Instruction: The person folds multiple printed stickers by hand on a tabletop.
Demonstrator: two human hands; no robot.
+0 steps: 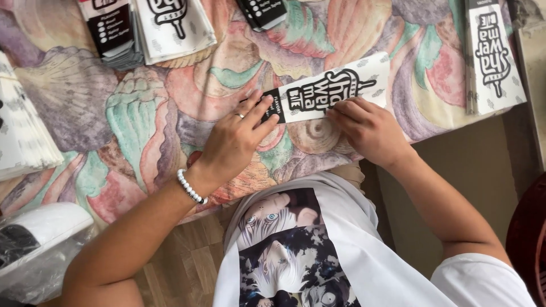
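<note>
Flat on a seashell-print tablecloth (114,113), a long white printed paper sleeve (333,91) is pinned at its black end by the left hand's (236,139) spread fingers, while the right hand (369,131) presses curled fingers onto its lower edge. Stacks of matching sleeves (493,57) lie well apart.

The left edge cuts off the white paper stack (23,136) and plastic-wrapped bundle (34,250).

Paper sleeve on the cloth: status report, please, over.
Left hand flat on paper sleeve. Right hand pressing its lower edge. Sleeve flat on patterned cloth. Nothing in the way.
</note>
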